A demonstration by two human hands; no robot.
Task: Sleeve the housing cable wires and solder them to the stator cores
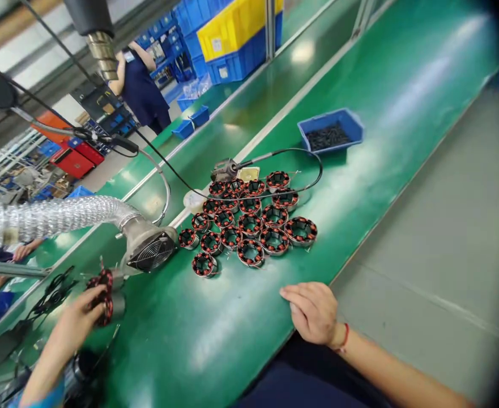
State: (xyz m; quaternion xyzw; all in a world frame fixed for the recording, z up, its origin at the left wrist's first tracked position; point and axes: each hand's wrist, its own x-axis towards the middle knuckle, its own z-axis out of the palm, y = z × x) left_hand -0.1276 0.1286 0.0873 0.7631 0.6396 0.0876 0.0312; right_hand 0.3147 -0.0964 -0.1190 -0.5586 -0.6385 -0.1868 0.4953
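At the lower left, my left hand (pixel 77 320) has its fingers closed on a motor stator (pixel 105 310) with red-brown coils. A second stator (pixel 105 279) sits right beside it; motion blur makes it unclear whether the hand holds both. My right hand (pixel 312 311) is by the near edge of the green table, its fingers curled together and nothing visible in them. Between the hands, farther up, a group of several stators (pixel 250 224) stands on the tabletop, their rings facing up. A red band circles my right wrist.
A fan-like nozzle (pixel 151 249) on a silver flexible duct (pixel 62 218) hangs left of the stators. A blue bin (pixel 329 131) holds small black parts. A black cable (pixel 317 175) loops over the stators. Dark cords (pixel 54 294) lie far left. Co-workers (pixel 143 85) are beyond the table.
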